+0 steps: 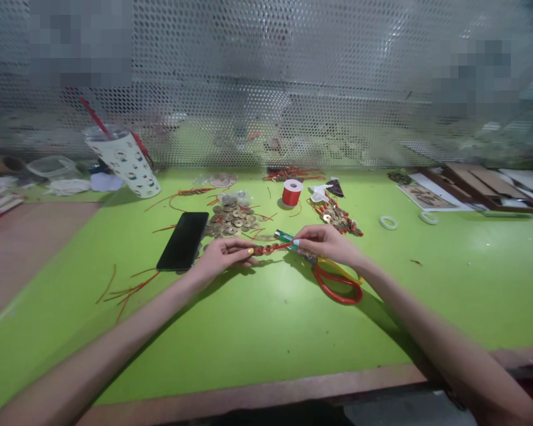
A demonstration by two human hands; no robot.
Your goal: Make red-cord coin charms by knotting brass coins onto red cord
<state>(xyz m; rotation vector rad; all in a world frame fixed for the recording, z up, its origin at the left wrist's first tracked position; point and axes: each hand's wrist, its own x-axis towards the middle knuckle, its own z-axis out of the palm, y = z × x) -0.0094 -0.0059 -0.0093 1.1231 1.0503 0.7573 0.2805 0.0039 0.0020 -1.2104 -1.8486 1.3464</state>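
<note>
A red cord strung with coins (269, 249) is stretched between my two hands above the green table. My left hand (226, 256) pinches its left end, and my right hand (322, 242) pinches its right end between thumb and forefinger. Just behind the cord lies a green lighter (284, 236). Scissors with red and yellow handles (337, 290) rest beneath and beside my right hand. Behind my left hand is a pile of loose coins (234, 219), and a black phone (183, 241) lies to its left.
A red thread spool (292, 193) stands behind the hands, with finished-looking coin strings (335, 216) to its right. A patterned cup with a straw (124, 163) stands back left. White rings (388, 222) and cardboard pieces (493, 188) lie right. A perforated metal screen (249, 89) rises behind.
</note>
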